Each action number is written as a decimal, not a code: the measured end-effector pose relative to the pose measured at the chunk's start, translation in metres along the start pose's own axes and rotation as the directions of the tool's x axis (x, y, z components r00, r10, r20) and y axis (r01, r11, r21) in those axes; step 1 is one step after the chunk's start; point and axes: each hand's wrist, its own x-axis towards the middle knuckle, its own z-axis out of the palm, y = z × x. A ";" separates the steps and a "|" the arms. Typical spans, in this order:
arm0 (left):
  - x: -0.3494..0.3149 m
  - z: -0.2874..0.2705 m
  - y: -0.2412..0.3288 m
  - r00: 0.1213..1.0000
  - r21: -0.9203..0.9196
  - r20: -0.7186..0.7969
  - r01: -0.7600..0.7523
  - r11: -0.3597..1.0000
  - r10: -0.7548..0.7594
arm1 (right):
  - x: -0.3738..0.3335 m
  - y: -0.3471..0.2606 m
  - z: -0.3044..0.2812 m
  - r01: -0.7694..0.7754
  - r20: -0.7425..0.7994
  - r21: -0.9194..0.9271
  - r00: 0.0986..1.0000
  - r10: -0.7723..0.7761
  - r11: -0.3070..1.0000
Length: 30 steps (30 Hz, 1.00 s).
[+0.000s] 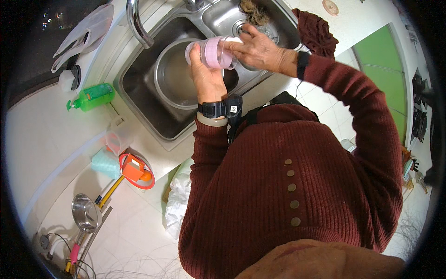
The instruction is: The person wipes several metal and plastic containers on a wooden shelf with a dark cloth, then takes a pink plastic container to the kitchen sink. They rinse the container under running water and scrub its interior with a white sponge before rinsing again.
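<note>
My left hand (206, 76) is wrapped round a clear cup with a pink band (214, 53), tilted on its side above the sink. The cup's mouth faces right, toward my right hand (262, 50). Fingers of that hand are stretched apart, and one or more reach in at the cup's rim, with their tips partly hidden. Below the cup, a round metal basin (179, 81) with cloudy water sits in the left bowl of the steel sink (139, 111).
A curved faucet (137, 25) rises at the sink's far left. The right bowl holds a brown scrubber (254, 13); a dark red cloth (317, 33) hangs by its edge. A green pump bottle (93, 96), a clear pitcher (118, 137) and a metal ladle (87, 214) are to the left.
</note>
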 end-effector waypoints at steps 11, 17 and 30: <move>-0.003 -0.003 0.007 0.997 0.063 -0.044 -0.068 0.996 0.071 | -0.001 -0.024 -0.011 -0.175 0.054 0.478 0.984 0.169 0.861; 0.002 0.001 0.002 0.996 0.071 0.017 -0.087 0.994 0.086 | 0.003 -0.003 -0.005 -0.026 0.002 -0.006 1.000 0.026 1.000; -0.003 -0.004 0.022 0.991 -0.017 0.058 -0.119 0.993 0.120 | -0.029 -0.005 -0.020 -0.095 0.625 0.396 0.756 0.192 -0.913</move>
